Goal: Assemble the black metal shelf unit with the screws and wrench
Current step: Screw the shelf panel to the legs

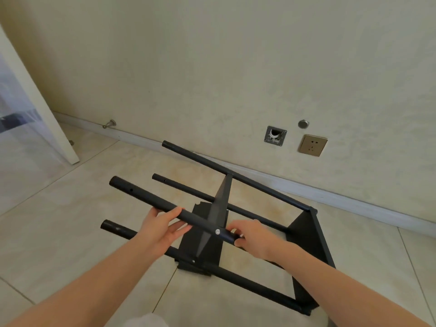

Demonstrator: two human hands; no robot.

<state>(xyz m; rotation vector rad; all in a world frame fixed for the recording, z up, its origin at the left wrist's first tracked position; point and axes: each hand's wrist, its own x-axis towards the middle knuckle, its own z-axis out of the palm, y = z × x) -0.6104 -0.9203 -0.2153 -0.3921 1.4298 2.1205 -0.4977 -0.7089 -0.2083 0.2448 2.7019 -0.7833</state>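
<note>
Fingers (pixel 236 226) of the right hand (pixel 253 237) curl round the upper near pole (pixel 146 197) and hide its lower end; the left hand (pixel 162 228) grips it midway. On the tiled floor (pixel 70 208) the shelf unit (pixel 311 234) lies on its side: four poles, two panels (pixel 220 201), two visible screw heads (pixel 217 231). The poles run from lower right to upper left, open ends pointing upper left.

Beige tiled floor (pixel 59 220); black shelf unit (pixel 306 234) lying sideways on it, partly assembled
</note>
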